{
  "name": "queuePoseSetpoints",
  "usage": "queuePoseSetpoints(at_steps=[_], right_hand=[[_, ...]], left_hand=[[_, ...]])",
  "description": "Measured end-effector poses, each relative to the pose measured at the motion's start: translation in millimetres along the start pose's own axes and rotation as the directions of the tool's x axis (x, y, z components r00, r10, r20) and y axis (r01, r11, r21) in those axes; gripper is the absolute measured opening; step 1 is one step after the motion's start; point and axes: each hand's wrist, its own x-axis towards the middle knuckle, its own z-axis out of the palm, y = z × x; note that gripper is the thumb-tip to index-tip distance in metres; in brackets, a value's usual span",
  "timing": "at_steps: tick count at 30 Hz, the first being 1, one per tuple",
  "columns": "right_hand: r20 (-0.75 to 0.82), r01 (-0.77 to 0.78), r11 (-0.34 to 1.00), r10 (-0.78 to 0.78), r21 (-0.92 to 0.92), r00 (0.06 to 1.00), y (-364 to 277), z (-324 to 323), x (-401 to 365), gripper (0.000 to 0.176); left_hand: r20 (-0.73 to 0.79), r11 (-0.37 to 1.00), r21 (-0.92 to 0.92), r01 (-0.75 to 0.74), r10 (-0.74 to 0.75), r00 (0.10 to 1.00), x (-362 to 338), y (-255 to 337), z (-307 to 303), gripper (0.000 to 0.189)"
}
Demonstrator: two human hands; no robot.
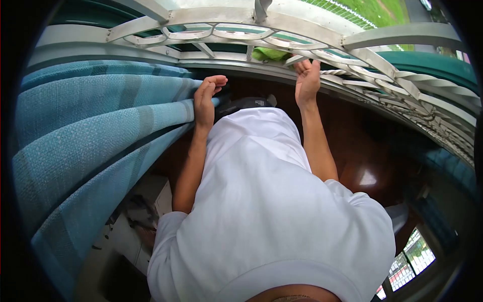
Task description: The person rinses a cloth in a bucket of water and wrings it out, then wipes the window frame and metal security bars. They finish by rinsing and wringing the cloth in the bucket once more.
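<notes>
My left hand (205, 100) is raised at the edge of a blue woven curtain (110, 118). Its fingers stretch to the right, slightly bent, and the back of the hand rests by the folds with nothing in it. My right hand (307, 85) reaches up to a white metal window grille (221, 38), its fingers curled at the lower bars. A bright green cloth (270, 54) lies behind those bars, its right end meeting my fingertips. The bars hide part of the cloth and of the grip.
A window sill track (241, 65) runs below the grille. Dark reddish-brown floor (347, 146) shows on the right. White furniture (136, 239) stands at lower left, under the curtain. Beyond the grille are grass (370, 12) and a road. Another bright window (410, 261) shows at lower right.
</notes>
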Motion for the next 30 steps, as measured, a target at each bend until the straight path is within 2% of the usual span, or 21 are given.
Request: queuePoseSetpoints(at_steps=[2,4,6,8,10,11,14,15,16,18,19,20,22,23,26,27,28,29,30], right_hand=[[0.146,0.025,0.959,0.017,-0.282,0.989,-5.5,6.8,11.2,0.051],[0.141,0.011,0.965,0.027,-0.263,0.990,-8.7,4.5,11.9,0.047],[0.188,0.119,0.920,-0.051,-0.372,0.981,-6.8,0.7,-4.0,0.063],[0.122,0.144,0.931,-0.109,-0.334,0.987,-19.7,-1.3,-12.8,0.067],[0.108,0.241,0.797,-0.218,-0.554,0.970,-25.0,-6.0,-17.4,0.064],[0.109,0.269,0.711,-0.263,-0.650,0.959,-23.1,-8.2,-23.9,0.064],[0.165,0.326,0.375,-0.401,-0.868,0.901,-23.9,-9.2,-29.3,0.071],[0.225,0.368,0.175,-0.537,-0.913,0.813,-7.0,-14.1,-21.3,0.069],[0.230,0.373,0.173,-0.536,-0.912,0.812,-8.8,-11.2,-22.1,0.069],[0.236,0.276,-0.012,-0.555,-0.961,0.797,-11.9,-4.8,-23.0,0.065],[0.281,0.290,-0.099,-0.656,-0.952,0.701,-8.9,-3.9,-17.9,0.052],[0.287,0.299,-0.096,-0.650,-0.950,0.703,-8.7,-7.5,-15.9,0.052],[0.332,0.323,-0.121,-0.570,-0.939,0.752,-12.1,-14.1,-11.5,0.033],[0.378,0.380,-0.132,-0.606,-0.915,0.700,-7.7,-10.8,-11.7,0.020],[0.461,0.462,-0.138,-0.522,-0.876,0.717,0.7,8.7,-8.7,0.016],[0.428,0.435,-0.084,-0.417,-0.897,0.802,-6.0,9.0,-8.3,0.021],[0.420,0.427,-0.082,-0.417,-0.901,0.806,-13.1,7.1,-8.1,0.021],[0.326,0.383,0.249,-0.243,-0.889,0.914,-21.0,-0.7,-6.6,0.024],[0.272,0.248,0.543,-0.039,-0.802,0.962,-27.4,-9.8,-4.8,0.027]], left_hand=[[0.063,1.000,0.024,0.012,-0.014,0.998,5.5,1.7,5.8,0.040],[0.143,0.998,0.058,0.011,-0.020,0.990,17.3,5.8,15.2,0.038],[0.226,0.995,0.103,-0.002,-0.021,0.974,26.9,9.7,21.3,0.038],[0.298,0.990,0.137,-0.033,-0.009,0.955,37.1,13.0,28.0,0.038],[0.326,0.982,0.162,-0.097,0.040,0.945,38.2,14.6,29.7,0.038],[0.314,0.974,0.207,-0.087,0.018,0.949,37.5,16.0,30.5,0.037],[0.330,0.971,0.216,-0.100,0.024,0.944,33.4,10.8,35.3,0.037],[0.332,0.971,0.216,-0.103,0.026,0.943,29.6,9.2,37.0,0.034],[0.327,0.971,0.214,-0.104,0.029,0.945,25.5,3.2,37.8,0.034],[0.337,0.977,0.203,-0.061,-0.011,0.941,17.2,-9.2,38.6,0.032],[0.339,0.978,0.203,-0.045,-0.027,0.940,12.9,-12.2,39.4,0.028],[0.328,0.978,0.207,-0.042,-0.029,0.944,7.7,-14.7,38.0,0.028],[0.389,0.950,0.313,0.007,-0.135,0.912,1.7,-18.3,35.9,0.028],[0.386,0.951,0.307,0.038,-0.161,0.909,1.1,-19.7,35.9,0.026],[0.360,0.929,0.369,0.034,-0.177,0.916,4.5,-14.4,35.3,0.024],[0.362,0.928,0.371,0.033,-0.177,0.915,6.3,-12.1,36.3,0.024],[0.355,0.935,0.354,0.000,-0.135,0.925,8.1,-6.0,39.5,0.024],[0.355,0.941,0.336,-0.035,-0.093,0.930,10.3,0.3,45.2,0.024],[0.375,0.942,0.335,-0.038,-0.096,0.922,13.1,4.2,52.8,0.024]])
